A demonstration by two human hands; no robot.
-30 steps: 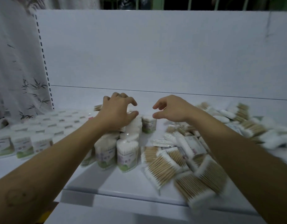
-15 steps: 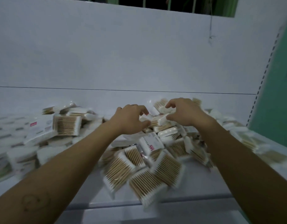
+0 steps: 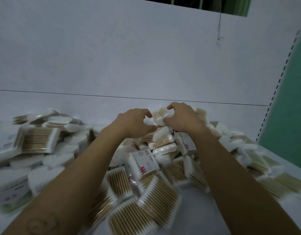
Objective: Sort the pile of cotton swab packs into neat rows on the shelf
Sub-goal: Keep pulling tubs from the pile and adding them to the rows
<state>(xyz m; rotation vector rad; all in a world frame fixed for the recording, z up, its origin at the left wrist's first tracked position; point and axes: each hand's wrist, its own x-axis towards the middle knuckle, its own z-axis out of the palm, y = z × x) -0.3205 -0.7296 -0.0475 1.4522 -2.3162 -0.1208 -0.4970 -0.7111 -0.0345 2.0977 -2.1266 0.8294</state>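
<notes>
The pile of cotton swab packs (image 3: 146, 167) sprawls across the middle and right of the shelf (image 3: 200, 209), heaped highest at the far centre where both hands work. The right hand (image 3: 182, 119) has forefinger and thumb curled round a flat cotton swab pack (image 3: 160, 115) at the top of the heap. The left hand (image 3: 134, 122) is just beside it with fingers bent like a claw over white packs; whether it actually holds one, I cannot tell. These packs look light and thin, wooden sticks in glossy film that is probably slippery and gives a little, so a pinch across the short edges, over the cotton ends, should hold better than pressing the flat faces. Loose packs lie tilted on one another and would likely slide if the heap is disturbed from below. Several packs at the near side reach the shelf's front edge, and they could drop off. Open room is scarce: a bare patch shows near right between the arms. The white back panel (image 3: 146, 56) closes the far side, and a perforated upright (image 3: 274, 92) bounds the right.
</notes>
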